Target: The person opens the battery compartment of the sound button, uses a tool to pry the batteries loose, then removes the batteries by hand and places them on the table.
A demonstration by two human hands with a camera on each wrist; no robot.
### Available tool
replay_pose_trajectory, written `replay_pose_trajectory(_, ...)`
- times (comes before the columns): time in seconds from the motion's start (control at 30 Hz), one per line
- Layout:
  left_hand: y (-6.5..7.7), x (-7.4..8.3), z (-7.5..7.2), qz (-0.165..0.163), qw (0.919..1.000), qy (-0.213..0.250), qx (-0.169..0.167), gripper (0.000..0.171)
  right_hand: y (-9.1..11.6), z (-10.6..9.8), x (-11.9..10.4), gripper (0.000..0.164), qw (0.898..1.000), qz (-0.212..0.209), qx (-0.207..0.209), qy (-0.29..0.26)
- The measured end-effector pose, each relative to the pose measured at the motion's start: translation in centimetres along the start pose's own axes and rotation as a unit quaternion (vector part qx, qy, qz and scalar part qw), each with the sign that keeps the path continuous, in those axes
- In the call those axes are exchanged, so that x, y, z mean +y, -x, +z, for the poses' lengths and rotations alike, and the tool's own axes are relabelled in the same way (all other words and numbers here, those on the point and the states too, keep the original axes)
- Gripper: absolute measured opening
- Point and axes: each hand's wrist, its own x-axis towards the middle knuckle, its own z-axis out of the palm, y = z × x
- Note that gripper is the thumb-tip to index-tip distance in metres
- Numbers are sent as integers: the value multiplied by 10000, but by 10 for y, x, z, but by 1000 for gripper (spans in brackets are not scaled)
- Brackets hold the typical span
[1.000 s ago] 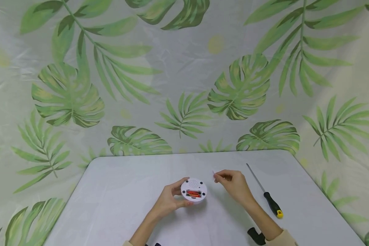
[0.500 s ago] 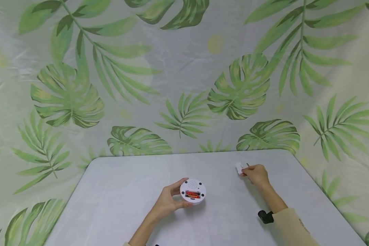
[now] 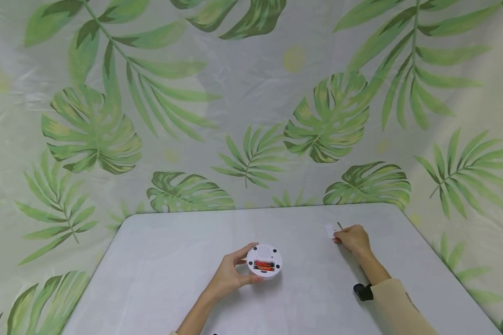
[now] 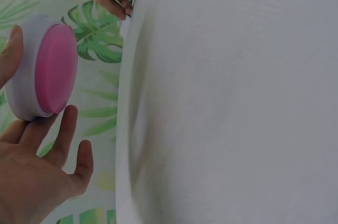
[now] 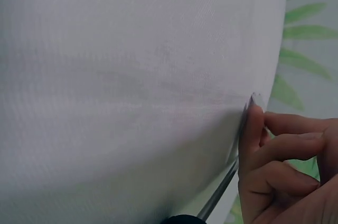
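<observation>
My left hand (image 3: pixel 228 278) grips a round white battery-powered device (image 3: pixel 264 252) by its edge, thumb and fingers on opposite sides. Its underside faces me, with speaker holes, dark feet and an uncovered compartment holding red batteries (image 3: pixel 264 266). The left wrist view shows a pink face (image 4: pixel 55 71) on the other side. Out at the far right of the table, my right hand (image 3: pixel 354 238) pinches a small thin white piece (image 3: pixel 330 231), low over the tabletop. A screwdriver (image 5: pixel 219 195) lies right by that hand; the arm hides most of it in the head view.
A white table (image 3: pixel 184 242) with rounded far corners spreads under both hands. Behind it hangs a leaf-patterned curtain (image 3: pixel 251 107). A black wrist camera (image 3: pixel 363 292) sits at the right sleeve (image 3: pixel 398 302).
My right hand has moved away from beside the device to the far right, carrying the small white piece, and lately hardly moves. My left hand holds the device almost still.
</observation>
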Motion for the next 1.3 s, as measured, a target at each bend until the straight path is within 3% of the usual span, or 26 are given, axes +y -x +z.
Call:
replay_pose_trajectory(0.13, 0, -1, 0, 51, 10000, 0, 10, 86, 3, -1, -1, 25, 9982, -123, 233, 530)
replay_pose_trajectory(0.33, -1, -6, 2, -14, 9999, 51, -107, 86, 4, -1, 0, 26, 9962, -35, 295, 821)
replay_pose_trajectory(1.3, -2, -27, 6, -243, 9988, -64, -419, 92, 8, -6, 5, 24, 9949, 0, 319, 953)
